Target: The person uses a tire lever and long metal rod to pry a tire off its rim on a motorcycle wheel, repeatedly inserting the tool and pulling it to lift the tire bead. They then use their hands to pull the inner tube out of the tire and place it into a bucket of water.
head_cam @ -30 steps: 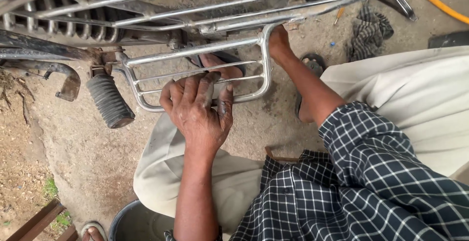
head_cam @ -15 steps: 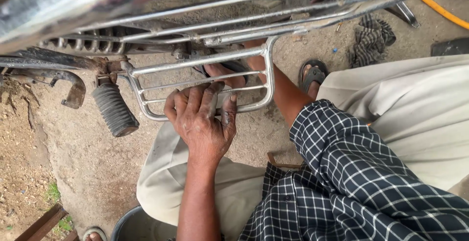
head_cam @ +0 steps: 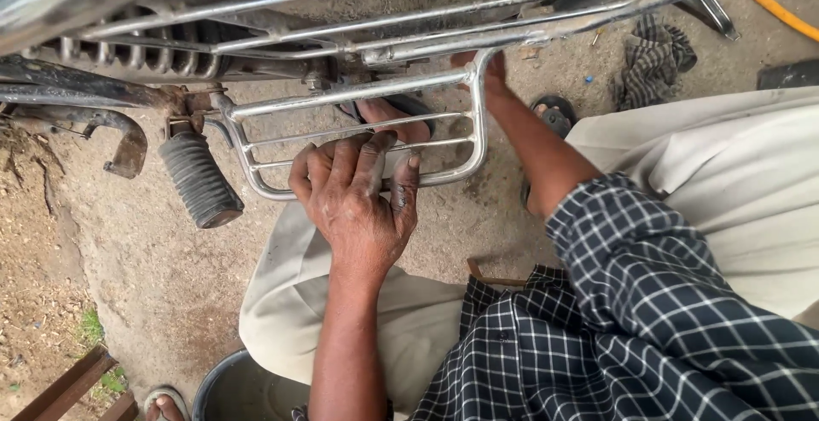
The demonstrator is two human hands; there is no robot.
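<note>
Rubber-sleeved footpeg [head_cam: 198, 179] — hangs from the motorcycle frame at left, above bare dirt. Chrome guard rack [head_cam: 358, 135] — bolted just beside the peg, at centre. Left hand [head_cam: 358, 195] — fingers curled over the rack's lower bars, grasping them. Right hand [head_cam: 488, 69] — reaches behind the rack's upper right corner; its grip cannot be told. Striped rag [head_cam: 650, 61] — lying on the ground, far right.

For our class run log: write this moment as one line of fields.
left hand: on chrome guard frame, lower rail | right hand: at frame's upper corner, fingers hidden | rubber footpeg: beside frame, untouched | ground: bare dirt
</note>
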